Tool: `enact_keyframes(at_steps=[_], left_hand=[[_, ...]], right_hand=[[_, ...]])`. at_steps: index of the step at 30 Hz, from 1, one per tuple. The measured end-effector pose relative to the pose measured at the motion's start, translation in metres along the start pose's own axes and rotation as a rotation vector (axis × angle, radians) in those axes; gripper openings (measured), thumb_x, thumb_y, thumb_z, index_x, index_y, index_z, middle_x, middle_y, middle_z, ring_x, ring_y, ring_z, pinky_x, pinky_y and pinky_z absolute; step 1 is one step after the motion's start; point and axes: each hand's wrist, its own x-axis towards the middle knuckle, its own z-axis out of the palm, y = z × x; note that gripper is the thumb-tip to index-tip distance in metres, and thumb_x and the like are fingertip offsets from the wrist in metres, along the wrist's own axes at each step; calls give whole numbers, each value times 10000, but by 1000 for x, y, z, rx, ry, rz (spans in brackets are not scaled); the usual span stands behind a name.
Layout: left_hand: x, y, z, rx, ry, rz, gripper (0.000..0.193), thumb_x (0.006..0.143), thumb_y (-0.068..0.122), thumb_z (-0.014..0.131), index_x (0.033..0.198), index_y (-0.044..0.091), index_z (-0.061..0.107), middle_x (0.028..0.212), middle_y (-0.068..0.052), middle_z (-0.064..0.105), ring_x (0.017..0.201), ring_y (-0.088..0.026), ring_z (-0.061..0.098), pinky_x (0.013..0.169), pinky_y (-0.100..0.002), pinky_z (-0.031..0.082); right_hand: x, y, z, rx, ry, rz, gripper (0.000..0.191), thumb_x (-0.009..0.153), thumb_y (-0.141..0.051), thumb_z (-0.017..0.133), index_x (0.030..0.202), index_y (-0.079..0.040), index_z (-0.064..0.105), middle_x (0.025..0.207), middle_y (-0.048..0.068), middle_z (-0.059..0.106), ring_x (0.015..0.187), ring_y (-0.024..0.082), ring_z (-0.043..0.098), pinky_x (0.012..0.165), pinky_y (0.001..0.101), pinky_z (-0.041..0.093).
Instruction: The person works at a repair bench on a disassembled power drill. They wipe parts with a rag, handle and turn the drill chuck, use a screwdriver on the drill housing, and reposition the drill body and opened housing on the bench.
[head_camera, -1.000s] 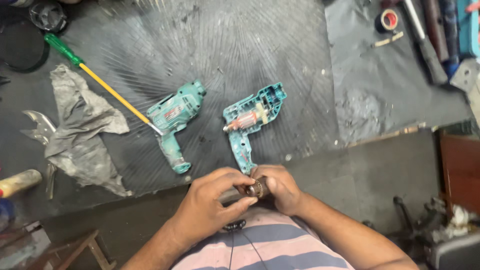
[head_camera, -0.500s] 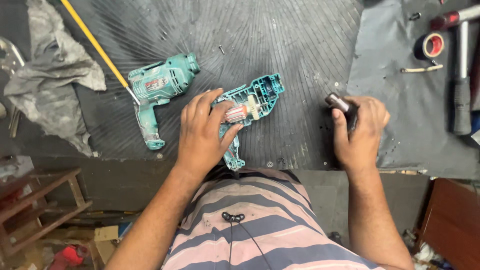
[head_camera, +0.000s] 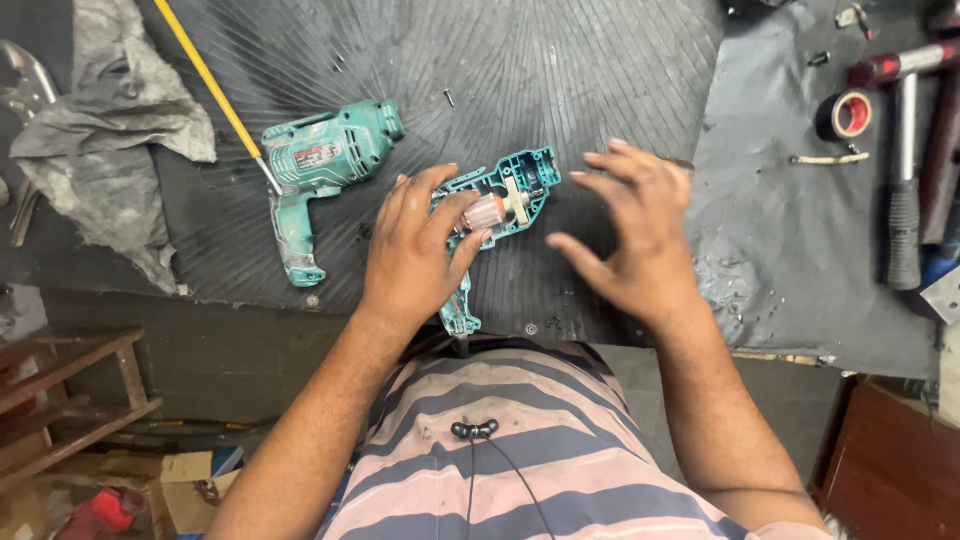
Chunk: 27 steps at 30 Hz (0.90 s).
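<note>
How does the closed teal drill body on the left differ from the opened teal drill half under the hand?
The closed teal drill body lies untouched, shell shut; the opened teal drill half shows its copper motor inside. The left hand rests on the opened half; the right hand hovers open beside it. Both lie on the ribbed black mat.
</note>
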Motion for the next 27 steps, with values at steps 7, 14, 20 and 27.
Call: enact_keyframes(at_steps=[7, 14, 20, 27], left_hand=[[-22, -8, -16, 62, 18, -99, 905, 744, 387, 871, 1480, 71, 450, 1439, -144, 536, 1353, -355, 475, 1159, -561, 306], [-44, -28, -43, 161, 49, -131, 860, 804, 344, 854, 1511, 79, 442, 1443, -109, 580, 1393, -308, 479, 1196, -581, 268], [-54, -51, -67, 321, 258, -277, 698, 869, 243, 848, 1452, 82, 498, 1488, -180, 525, 1373, -386, 495, 1122, -532, 374], [-58, -74, -82, 313, 266, -494, 814, 775, 228, 919, 1438, 37, 487, 1212, -172, 577, 1127, -385, 587, 961, -490, 485]], right_hand=[[46, -16, 5, 22, -299, -236, 838, 724, -350, 872, 1436, -62, 538, 1482, 107, 549, 1490, 313, 374, 1222, 578, 180], [57, -16, 24, -4, -304, -209, 865, 725, -314, 877, 1475, -67, 524, 1335, 98, 611, 1410, 300, 498, 1229, 551, 245], [36, -33, 42, -74, -168, -141, 814, 746, -317, 885, 1447, -90, 541, 1360, 94, 627, 1371, 299, 528, 1208, 555, 264], [19, -50, 61, -51, -27, 22, 879, 765, -365, 906, 1462, -52, 470, 1399, 89, 611, 1426, 312, 489, 1196, 571, 243]])
